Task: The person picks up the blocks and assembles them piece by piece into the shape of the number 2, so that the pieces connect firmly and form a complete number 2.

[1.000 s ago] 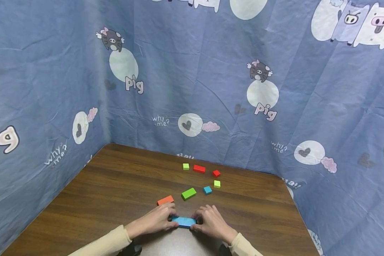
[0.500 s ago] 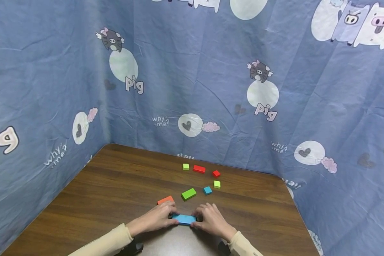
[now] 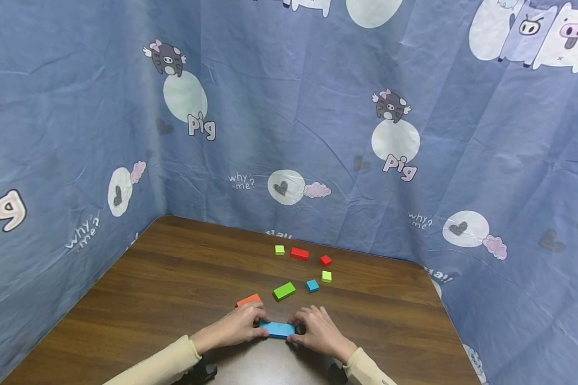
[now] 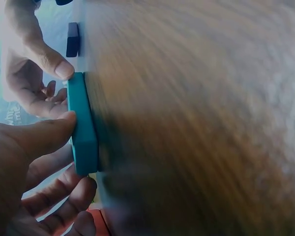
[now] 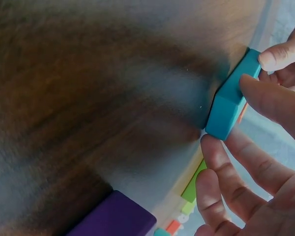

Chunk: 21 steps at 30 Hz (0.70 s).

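On my head feed, the left hand point(image 3: 238, 323) came first, its thumb and fingers clamped on the left end of a long blue block point(image 3: 276, 330). An orange block point(image 3: 249, 300) lay just beyond that hand, partly hidden by it. The long blue block lay flat on the wooden table point(image 3: 173, 278), between the two hands, broad face up. Farther back I saw a lime block point(image 3: 279, 250), a green block point(image 3: 284, 292) lying at a slant, a long red block point(image 3: 299, 253) and a small blue block point(image 3: 312, 286). The right hand point(image 3: 320, 332) was clamped on the block's right end, thumb on the near side. Beyond it sat a small red block point(image 3: 325, 260) and a second lime block point(image 3: 326, 276). My right wrist feed also showed a purple block point(image 5: 115, 216) on the table, apart from the long blue one. Blue printed cloth point(image 3: 250, 80) hung behind the table.
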### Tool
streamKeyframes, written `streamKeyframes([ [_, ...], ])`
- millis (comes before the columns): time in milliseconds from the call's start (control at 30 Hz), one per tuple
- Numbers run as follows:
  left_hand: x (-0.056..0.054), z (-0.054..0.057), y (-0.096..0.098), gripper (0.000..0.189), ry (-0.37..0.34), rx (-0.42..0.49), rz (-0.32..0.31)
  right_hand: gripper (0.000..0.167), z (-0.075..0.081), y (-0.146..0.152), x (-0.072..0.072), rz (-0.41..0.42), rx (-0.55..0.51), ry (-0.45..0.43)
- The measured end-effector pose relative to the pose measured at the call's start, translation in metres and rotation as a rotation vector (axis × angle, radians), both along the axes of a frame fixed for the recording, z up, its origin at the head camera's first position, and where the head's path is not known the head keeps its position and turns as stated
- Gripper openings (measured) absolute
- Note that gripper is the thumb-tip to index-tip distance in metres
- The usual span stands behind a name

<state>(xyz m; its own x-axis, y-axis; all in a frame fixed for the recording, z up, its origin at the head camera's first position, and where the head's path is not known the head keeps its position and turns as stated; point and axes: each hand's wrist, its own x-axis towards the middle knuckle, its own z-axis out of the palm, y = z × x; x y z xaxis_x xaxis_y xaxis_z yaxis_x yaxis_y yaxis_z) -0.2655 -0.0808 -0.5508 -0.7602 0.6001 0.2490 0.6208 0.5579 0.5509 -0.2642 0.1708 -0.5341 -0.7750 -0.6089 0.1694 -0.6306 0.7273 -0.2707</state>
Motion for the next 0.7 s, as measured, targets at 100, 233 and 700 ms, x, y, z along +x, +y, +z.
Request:
streamKeyframes([
  [100, -0.001, 0.0, 0.0, 0.02, -0.069, 0.019, 0.011, 0.029, 0.001, 0.0, 0.0, 0.001, -0.006, 0.003],
  [233, -0.004, -0.001, 0.001, 0.022, -0.132, 0.037, 0.022, 0.031, 0.003, 0.003, 0.001, -0.001, -0.023, -0.006],
  [700, -0.003, -0.005, -0.001, 0.026, -0.114, 0.057, 0.028, 0.036, 0.021, 0.038, -0.007, -0.118, -0.153, -0.139],
])
